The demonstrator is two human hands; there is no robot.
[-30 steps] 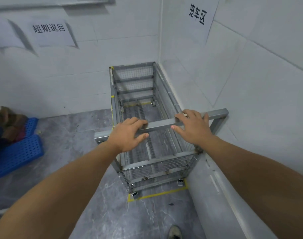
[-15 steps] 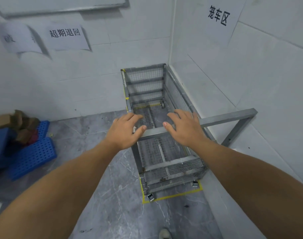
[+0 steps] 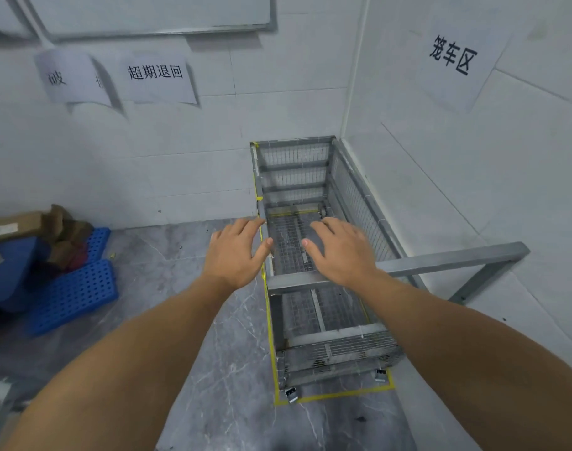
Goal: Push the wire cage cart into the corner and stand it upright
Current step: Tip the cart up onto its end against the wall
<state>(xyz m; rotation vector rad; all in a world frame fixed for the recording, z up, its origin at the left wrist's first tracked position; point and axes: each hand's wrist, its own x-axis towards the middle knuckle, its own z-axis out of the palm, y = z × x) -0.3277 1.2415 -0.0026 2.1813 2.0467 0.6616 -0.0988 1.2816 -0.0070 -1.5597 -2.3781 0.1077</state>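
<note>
The grey wire cage cart [image 3: 314,190] stands on its castors in the room's corner, inside a yellow tape outline on the floor, its long side against the right wall. A grey bar frame [image 3: 450,258] at the near end sticks out to the right, against the wall. My left hand [image 3: 235,252] hovers over the cart's left rail, fingers spread, holding nothing. My right hand [image 3: 340,252] hovers above the cart's open top, just beyond the near crossbar, fingers also apart and empty.
White tiled walls meet behind the cart, with paper signs [image 3: 157,79] taped on. Blue perforated plastic pallets [image 3: 73,291] and brown cardboard boxes [image 3: 14,224] lie on the grey floor at the left. A white board edge [image 3: 160,30] hangs above.
Both hands have let go of the near crossbar and lifted off it. The bar frame has swung out to the right, against the wall. The view has tilted up a little.
</note>
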